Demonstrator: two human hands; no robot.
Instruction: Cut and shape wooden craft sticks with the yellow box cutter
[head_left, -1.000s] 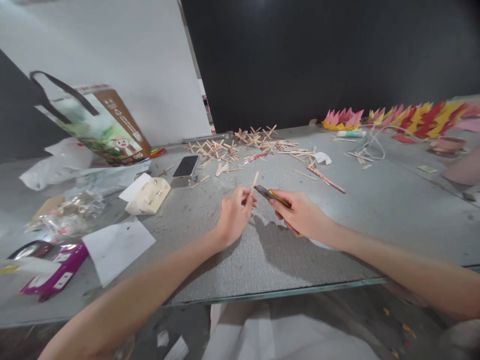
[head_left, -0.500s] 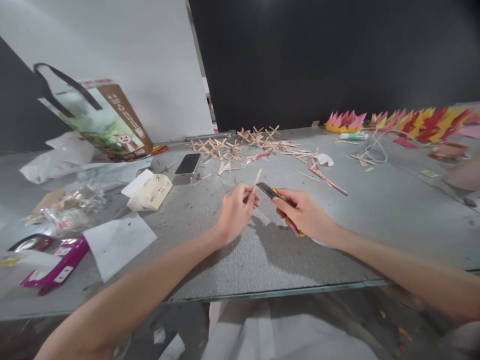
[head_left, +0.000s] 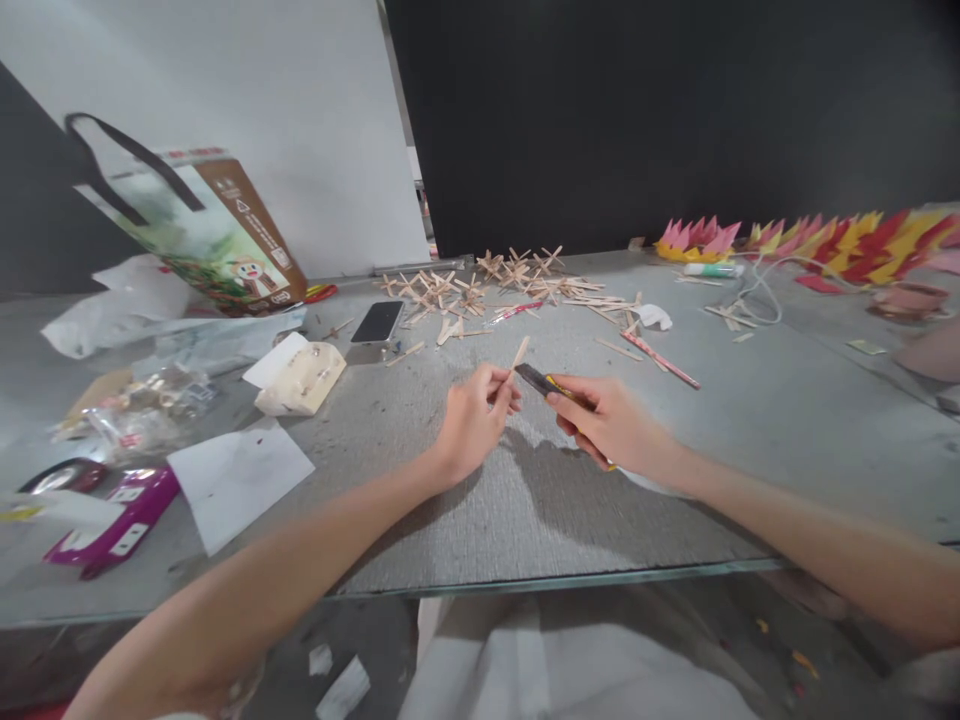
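Between its thumb and fingers, my left hand (head_left: 477, 415) pinches a thin flat wooden stick (head_left: 520, 352), its upper end pointing up and slightly right. My right hand (head_left: 611, 425) is wrapped round a utility knife (head_left: 544, 381) with a dark blade end and yellow on its handle. The knife's tip lies at the stick, close to the left fingertips; whether it touches cannot be made out. Both hands are above the grey table (head_left: 465, 535). Beyond them lies a pile of wooden sticks (head_left: 517, 275), several joined into star-like crosses.
Left of my hands are a phone (head_left: 377, 322), an opened cream packet (head_left: 304, 378), white paper (head_left: 240, 480), a purple power strip (head_left: 124, 520) and a printed bag (head_left: 225, 230). To the right lie a red patterned strip (head_left: 660, 358), a cable (head_left: 761, 295) and colourful paper crowns (head_left: 697, 242).
Both hands keep their grips on the stick and the knife, with only a very slight shift. The whole view has moved a little.
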